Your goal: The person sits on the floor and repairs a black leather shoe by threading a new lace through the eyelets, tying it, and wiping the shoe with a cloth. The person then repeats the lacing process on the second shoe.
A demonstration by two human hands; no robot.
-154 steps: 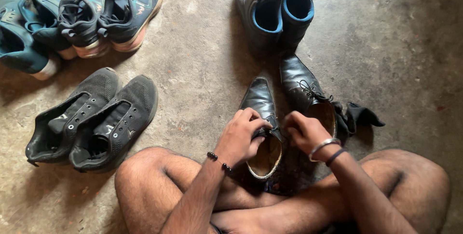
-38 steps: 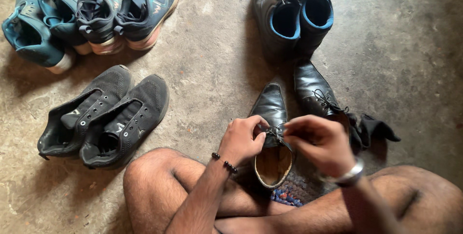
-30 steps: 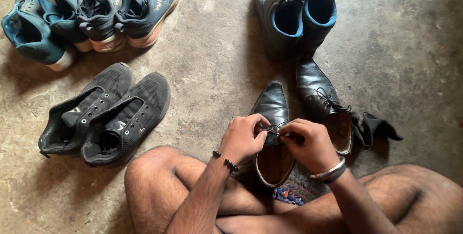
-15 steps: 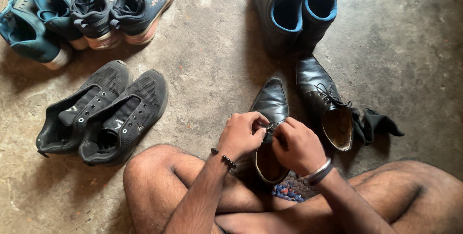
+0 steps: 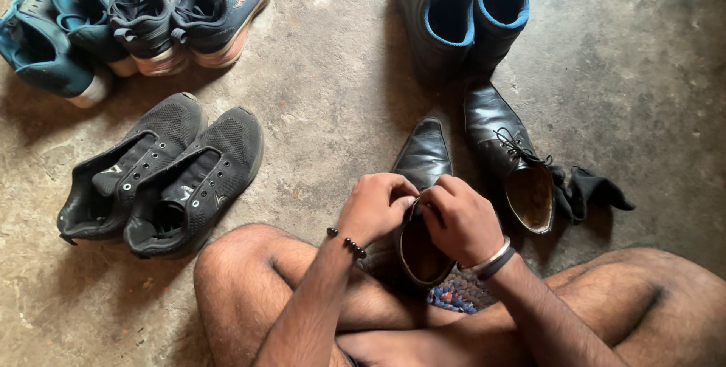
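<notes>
Both hands were bunched up right over the middle of a black leather dress shoe (image 5: pixel 423 161), fingers curled in tight where the laces would be. The left hand (image 5: pixel 376 208) had its fingertips pinched in at the shoe's throat, and the right hand (image 5: pixel 460 217) was closed the same way just beside it, knuckles touching or nearly so. Couldn't actually see the lace itself, the fingers hid it, so what exactly they were pinching is hard to call. The left wrist had a dark bead bracelet (image 5: pixel 347 242), the right a metal bangle (image 5: pixel 490 257).

The shoe sat on the concrete floor (image 5: pixel 325 117) between the person's crossed bare legs, toe pointing away, heel opening tucked under the hands.

Just to the right of it was its mate, the other black dress shoe (image 5: pixel 508 157), laced, with a tan lining showing, and a crumpled black sock (image 5: pixel 588 190) lay up against it. Further out, a pair of black boots with blue lining (image 5: pixel 461 12) stood at the top. Over on the left was a pair of black mesh sneakers (image 5: pixel 162 174) without laces, and up in the corner a cluster of blue trainers (image 5: pixel 128 12).
</notes>
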